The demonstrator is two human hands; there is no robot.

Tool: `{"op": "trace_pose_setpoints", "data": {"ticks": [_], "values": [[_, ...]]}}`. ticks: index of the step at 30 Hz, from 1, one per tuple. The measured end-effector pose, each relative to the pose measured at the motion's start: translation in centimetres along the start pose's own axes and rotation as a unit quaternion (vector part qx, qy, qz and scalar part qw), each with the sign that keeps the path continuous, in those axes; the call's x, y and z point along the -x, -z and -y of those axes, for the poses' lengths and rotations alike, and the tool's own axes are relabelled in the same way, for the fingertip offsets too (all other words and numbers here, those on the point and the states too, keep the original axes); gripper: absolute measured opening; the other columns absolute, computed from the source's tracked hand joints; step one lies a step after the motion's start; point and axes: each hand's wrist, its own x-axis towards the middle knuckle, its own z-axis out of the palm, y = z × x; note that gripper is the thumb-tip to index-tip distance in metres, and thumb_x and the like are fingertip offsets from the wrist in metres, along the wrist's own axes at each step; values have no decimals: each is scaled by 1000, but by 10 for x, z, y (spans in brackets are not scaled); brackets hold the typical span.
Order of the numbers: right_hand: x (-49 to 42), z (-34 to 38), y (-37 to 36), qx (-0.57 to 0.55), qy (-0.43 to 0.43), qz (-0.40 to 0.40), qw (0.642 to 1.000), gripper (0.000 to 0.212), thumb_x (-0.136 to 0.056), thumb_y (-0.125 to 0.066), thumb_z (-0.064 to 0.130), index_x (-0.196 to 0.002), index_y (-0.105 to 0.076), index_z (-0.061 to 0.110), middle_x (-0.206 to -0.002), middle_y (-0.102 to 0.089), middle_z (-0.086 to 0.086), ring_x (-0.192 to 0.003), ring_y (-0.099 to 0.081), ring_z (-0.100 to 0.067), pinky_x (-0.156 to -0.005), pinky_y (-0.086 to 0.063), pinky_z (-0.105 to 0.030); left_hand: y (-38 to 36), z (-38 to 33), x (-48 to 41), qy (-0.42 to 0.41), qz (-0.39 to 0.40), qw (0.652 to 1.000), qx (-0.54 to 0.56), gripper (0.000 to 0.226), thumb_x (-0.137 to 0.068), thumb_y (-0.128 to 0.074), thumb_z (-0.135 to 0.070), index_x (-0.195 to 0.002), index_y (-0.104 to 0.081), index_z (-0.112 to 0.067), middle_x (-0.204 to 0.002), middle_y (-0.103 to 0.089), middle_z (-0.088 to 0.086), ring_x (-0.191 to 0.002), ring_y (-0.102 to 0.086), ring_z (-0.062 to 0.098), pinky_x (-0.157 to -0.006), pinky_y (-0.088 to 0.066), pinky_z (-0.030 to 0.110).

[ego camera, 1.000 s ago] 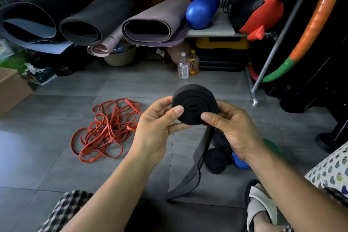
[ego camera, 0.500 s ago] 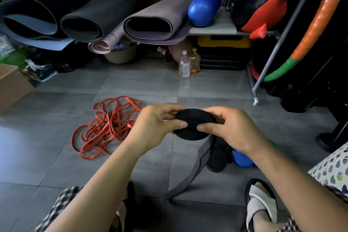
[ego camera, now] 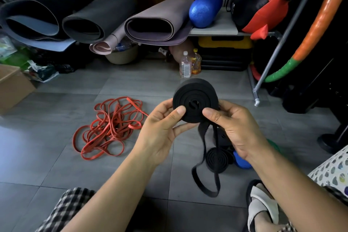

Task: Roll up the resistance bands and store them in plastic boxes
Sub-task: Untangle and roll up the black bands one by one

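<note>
L hand (ego camera: 160,128) & R hand (ego camera: 237,128) are both pinching the black band roll (ego camera: 195,98), its loose tail (ego camera: 203,143) hanging at 6 o'clock, nearer R hand.

Black band (ego camera: 195,100): matt rubber, smooth. Red bands (ego camera: 109,128): matt rubber. Floor (ego camera: 56,156): smooth grey tile, faint sheen. Mats (ego camera: 156,8): matt foam. Pole (ego camera: 278,43): bare metal. Box (ego camera: 13,84): cardboard. 2 bottles (ego camera: 185,66): clear plastic. Bag (ego camera: 259,5): glossy leather-look.

Dim indoor light, soft sheen on floor (ego camera: 47,156) left of the black band roll (ego camera: 195,100), deep shadow right of it, wide-angle bending at frame edges, focus sharp.
</note>
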Motion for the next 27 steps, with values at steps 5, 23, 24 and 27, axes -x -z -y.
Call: {"op": "trace_pose_setpoints", "data": {"ticks": [5, 23, 24, 27], "values": [[-1, 0, 10, 203, 3, 30, 979, 21, -74, -72, 10, -90, -68, 22, -88, -74, 2, -87, -69, -15, -80, -54, -32, 17, -18, -9, -71, 13, 924, -375, 49, -76, -71, -6, -108, -57, -41, -107, -66, -8, -104, -61, 13, -91, -50, 35], [-2, -5, -9, -39, 14, 15, 999, 29, -67, -67, 20, -96, -67, 17, -95, -73, 2, -95, -67, -12, -79, -50, -17, 4, -5, 3, -21, -34, 998, -52, 40, -70, -63, -17, -108, -61, -8, -106, -68, 12, -94, -68, 26, -69, -58, 34], [-3, -4, -8, -25, 15, 13, 999, 27, -68, -66, 18, -94, -67, 17, -92, -74, 4, -93, -68, -10, -77, -50, -15, 5, -6, 3, -5, -29, 998, -47, 40, -70, -62, -17, -109, -60, -7, -108, -67, 13, -96, -67, 27, -70, -58, 35], [-4, 2, -3, 58, 18, 26, 998, 21, -74, -67, 12, -93, -66, 21, -88, -73, 9, -89, -68, -5, -76, -50, -14, 13, -16, -1, 24, 5, 990, -141, 35, -72, -65, -12, -107, -59, -12, -112, -65, 10, -97, -67, 24, -72, -58, 34]]}}
